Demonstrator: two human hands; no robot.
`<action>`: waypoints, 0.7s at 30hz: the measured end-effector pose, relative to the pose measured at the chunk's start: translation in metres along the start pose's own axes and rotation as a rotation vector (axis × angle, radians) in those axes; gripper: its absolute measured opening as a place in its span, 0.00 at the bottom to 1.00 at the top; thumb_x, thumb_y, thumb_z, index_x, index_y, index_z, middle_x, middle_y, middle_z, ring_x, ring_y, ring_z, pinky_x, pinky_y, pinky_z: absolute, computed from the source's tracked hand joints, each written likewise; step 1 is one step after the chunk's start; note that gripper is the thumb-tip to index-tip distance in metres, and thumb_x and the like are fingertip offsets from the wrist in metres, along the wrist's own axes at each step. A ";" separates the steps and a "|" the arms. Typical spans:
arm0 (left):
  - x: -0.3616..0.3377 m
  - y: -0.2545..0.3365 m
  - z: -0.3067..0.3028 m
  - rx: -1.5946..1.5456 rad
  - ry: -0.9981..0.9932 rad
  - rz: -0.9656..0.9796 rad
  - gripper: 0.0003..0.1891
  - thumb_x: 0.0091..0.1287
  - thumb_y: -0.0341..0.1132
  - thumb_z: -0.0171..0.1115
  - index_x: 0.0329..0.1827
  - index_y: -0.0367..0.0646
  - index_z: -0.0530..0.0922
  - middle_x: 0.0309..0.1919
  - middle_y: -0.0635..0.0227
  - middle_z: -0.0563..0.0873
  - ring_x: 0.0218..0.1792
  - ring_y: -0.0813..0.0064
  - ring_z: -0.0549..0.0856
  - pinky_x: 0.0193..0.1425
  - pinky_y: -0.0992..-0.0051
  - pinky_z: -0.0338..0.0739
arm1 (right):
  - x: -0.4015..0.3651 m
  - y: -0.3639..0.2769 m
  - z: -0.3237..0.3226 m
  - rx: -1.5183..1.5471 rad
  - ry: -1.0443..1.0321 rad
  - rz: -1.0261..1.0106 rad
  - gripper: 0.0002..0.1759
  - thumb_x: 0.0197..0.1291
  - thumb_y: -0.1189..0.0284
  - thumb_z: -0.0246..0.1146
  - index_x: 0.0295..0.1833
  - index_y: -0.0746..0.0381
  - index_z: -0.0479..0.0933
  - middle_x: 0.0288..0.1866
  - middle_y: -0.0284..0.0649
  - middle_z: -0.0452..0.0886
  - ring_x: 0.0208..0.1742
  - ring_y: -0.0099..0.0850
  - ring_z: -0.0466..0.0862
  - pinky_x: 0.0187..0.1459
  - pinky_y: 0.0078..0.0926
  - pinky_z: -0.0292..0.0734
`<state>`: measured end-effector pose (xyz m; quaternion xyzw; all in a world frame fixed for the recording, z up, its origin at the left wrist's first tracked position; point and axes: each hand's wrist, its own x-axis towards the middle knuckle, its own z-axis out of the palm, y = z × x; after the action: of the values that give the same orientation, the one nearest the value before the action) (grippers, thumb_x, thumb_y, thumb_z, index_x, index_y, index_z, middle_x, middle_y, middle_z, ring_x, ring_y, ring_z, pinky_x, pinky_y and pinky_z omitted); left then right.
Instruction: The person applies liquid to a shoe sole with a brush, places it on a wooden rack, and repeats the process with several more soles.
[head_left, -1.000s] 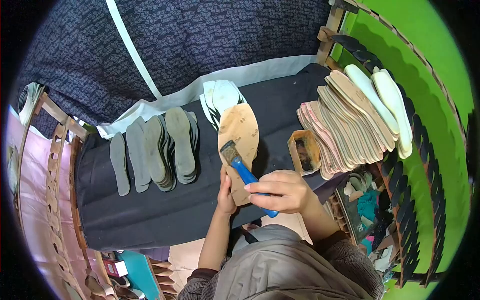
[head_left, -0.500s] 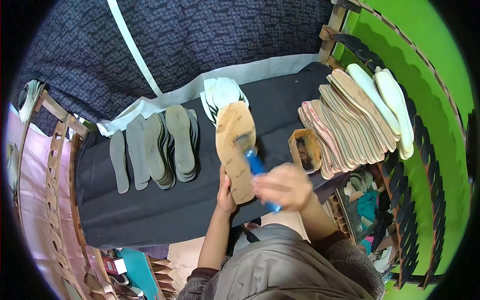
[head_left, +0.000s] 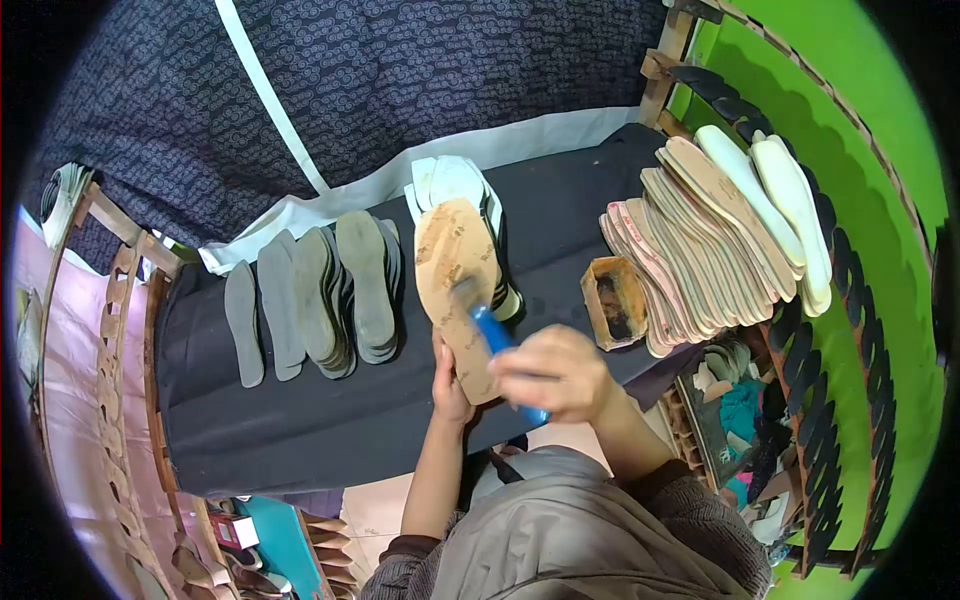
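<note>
A tan insole (head_left: 455,245) with dark printed marks lies tilted in my left hand (head_left: 452,390), whose fingers grip its lower left edge. My right hand (head_left: 555,375) is closed round the blue handle of a brush (head_left: 493,330); the brush's head rests on the middle of the insole and is blurred. Behind the insole's top end are white insoles (head_left: 452,178) in a stack. To the right of my right hand stands an open box (head_left: 614,303) with dark stains inside.
Grey insoles (head_left: 315,295) lie in several piles on the black cloth (head_left: 290,430) at the left. A long row of tan insoles (head_left: 710,240) leans at the right, with white pieces (head_left: 790,220) beside it. Racks with black soles (head_left: 800,380) stand along the green wall.
The insole has shifted slightly left and tilted. My right hand and the brush have moved a little left and up, the brush's head staying on the insole.
</note>
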<state>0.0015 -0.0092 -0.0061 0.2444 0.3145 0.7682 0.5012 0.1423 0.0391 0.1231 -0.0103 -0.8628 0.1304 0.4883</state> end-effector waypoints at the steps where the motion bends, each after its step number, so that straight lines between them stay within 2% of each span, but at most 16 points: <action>1: -0.003 0.008 0.002 -0.041 -0.157 -0.035 0.27 0.74 0.48 0.36 0.73 0.50 0.50 0.64 0.63 0.68 0.59 0.65 0.74 0.61 0.63 0.71 | 0.000 0.005 0.002 -0.134 0.081 0.011 0.13 0.37 0.75 0.66 0.34 0.61 0.80 0.38 0.39 0.83 0.29 0.32 0.80 0.31 0.25 0.73; 3: -0.002 0.002 0.002 0.002 -0.056 -0.025 0.26 0.73 0.46 0.37 0.73 0.50 0.50 0.63 0.62 0.69 0.58 0.64 0.75 0.60 0.63 0.72 | -0.003 0.005 0.006 -0.105 0.098 0.036 0.12 0.39 0.75 0.66 0.35 0.60 0.80 0.39 0.38 0.83 0.28 0.32 0.79 0.31 0.25 0.73; 5: 0.004 -0.003 -0.023 -0.318 -0.405 -0.093 0.27 0.72 0.44 0.37 0.73 0.48 0.50 0.65 0.61 0.67 0.61 0.64 0.73 0.63 0.62 0.69 | 0.005 -0.005 0.006 0.082 -0.093 -0.084 0.11 0.41 0.74 0.65 0.35 0.59 0.80 0.40 0.38 0.83 0.28 0.31 0.79 0.32 0.25 0.73; 6: 0.022 0.000 -0.019 -0.453 -0.828 -0.064 0.28 0.70 0.42 0.38 0.73 0.46 0.50 0.66 0.59 0.66 0.65 0.64 0.70 0.67 0.64 0.64 | 0.004 -0.007 0.011 0.150 -0.122 -0.099 0.10 0.42 0.74 0.64 0.35 0.58 0.80 0.41 0.37 0.82 0.30 0.31 0.79 0.32 0.25 0.74; 7: 0.016 0.001 -0.014 -0.454 -0.827 -0.066 0.28 0.70 0.42 0.38 0.73 0.46 0.50 0.66 0.59 0.66 0.65 0.64 0.70 0.67 0.64 0.64 | 0.004 -0.006 0.011 0.150 -0.122 -0.096 0.10 0.42 0.74 0.64 0.35 0.58 0.80 0.41 0.37 0.82 0.30 0.31 0.79 0.32 0.25 0.74; 9: -0.003 0.009 0.000 0.001 -0.168 -0.041 0.29 0.70 0.40 0.37 0.73 0.43 0.50 0.66 0.59 0.66 0.66 0.65 0.68 0.70 0.65 0.60 | 0.007 -0.001 0.010 -0.014 0.002 -0.047 0.10 0.43 0.74 0.64 0.35 0.58 0.79 0.41 0.38 0.82 0.32 0.31 0.79 0.32 0.25 0.74; 11: -0.002 -0.004 -0.018 -0.066 -0.202 -0.188 0.28 0.69 0.37 0.37 0.73 0.43 0.49 0.68 0.60 0.64 0.67 0.65 0.66 0.71 0.65 0.58 | 0.008 0.000 0.010 -0.094 0.045 -0.020 0.10 0.42 0.74 0.64 0.35 0.58 0.79 0.41 0.38 0.82 0.33 0.32 0.79 0.32 0.26 0.74; 13: 0.004 -0.017 -0.031 0.139 -0.142 -0.117 0.29 0.69 0.38 0.37 0.73 0.43 0.49 0.68 0.60 0.64 0.67 0.64 0.66 0.71 0.65 0.58 | 0.010 -0.003 0.009 0.007 -0.069 -0.034 0.10 0.41 0.74 0.64 0.35 0.58 0.79 0.41 0.38 0.82 0.33 0.32 0.79 0.33 0.26 0.74; 14: 0.010 -0.038 -0.053 -0.007 -0.210 -0.133 0.29 0.69 0.38 0.38 0.73 0.43 0.50 0.67 0.59 0.64 0.67 0.64 0.66 0.71 0.65 0.58 | 0.010 -0.003 0.009 0.058 -0.127 -0.040 0.10 0.41 0.75 0.64 0.34 0.58 0.79 0.42 0.38 0.82 0.33 0.33 0.79 0.33 0.26 0.74; 17: 0.001 -0.007 -0.015 -0.073 -0.173 -0.081 0.29 0.68 0.39 0.39 0.72 0.43 0.51 0.67 0.59 0.65 0.67 0.65 0.66 0.71 0.66 0.58 | 0.015 0.006 0.006 -0.042 -0.015 -0.060 0.10 0.41 0.74 0.64 0.34 0.59 0.79 0.42 0.39 0.82 0.33 0.33 0.80 0.33 0.27 0.74; 18: -0.001 -0.002 -0.014 0.087 -0.225 -0.045 0.29 0.68 0.39 0.39 0.72 0.43 0.51 0.66 0.59 0.65 0.67 0.65 0.66 0.71 0.66 0.59 | 0.020 0.010 0.004 -0.041 0.032 -0.040 0.10 0.42 0.74 0.64 0.34 0.60 0.79 0.42 0.40 0.82 0.33 0.35 0.80 0.33 0.28 0.75; 19: -0.002 0.003 -0.005 0.091 -0.216 -0.054 0.29 0.68 0.38 0.39 0.72 0.43 0.51 0.66 0.59 0.65 0.67 0.65 0.66 0.71 0.66 0.59 | 0.024 0.014 0.003 -0.041 0.080 -0.021 0.10 0.42 0.74 0.65 0.35 0.61 0.79 0.42 0.41 0.82 0.32 0.36 0.80 0.33 0.29 0.75; 21: -0.004 0.006 0.000 0.040 -0.144 -0.096 0.28 0.69 0.38 0.38 0.73 0.43 0.51 0.67 0.59 0.65 0.67 0.64 0.66 0.71 0.66 0.59 | 0.023 0.018 0.001 -0.034 0.000 -0.034 0.12 0.39 0.75 0.66 0.35 0.61 0.80 0.41 0.41 0.83 0.31 0.36 0.80 0.32 0.28 0.74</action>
<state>-0.0005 -0.0149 -0.0023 0.2935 0.3045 0.7174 0.5537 0.1270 0.0596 0.1378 -0.0039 -0.8650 0.1076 0.4902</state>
